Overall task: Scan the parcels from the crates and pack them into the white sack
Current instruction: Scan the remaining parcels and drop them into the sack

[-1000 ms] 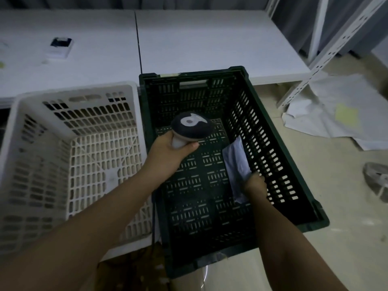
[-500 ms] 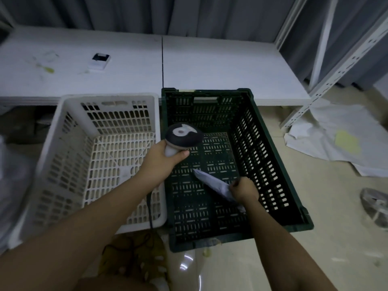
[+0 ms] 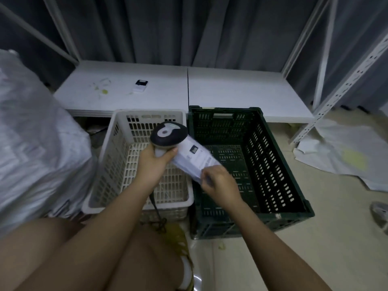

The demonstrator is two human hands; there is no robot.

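Left hand (image 3: 154, 164) curled around a dome-headed plastic scanner (image 3: 169, 135), right hand (image 3: 218, 181) pinching a flat, soft white parcel (image 3: 194, 157) at its 5 o'clock corner, held above slotted white crate (image 3: 117, 164) and green crate (image 3: 279, 164), label print blurred, crinkled white sack (image 3: 31, 143) at 9 o'clock, cut off.

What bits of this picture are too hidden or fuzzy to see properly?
All in the head view:
- Parcel: label print too small and blurred; the right hand covers its near end.
- Scanner: handle hidden inside the left hand.
- White sack: cut off by the left edge, mouth unseen.
- Small device on the table: too small to identify.
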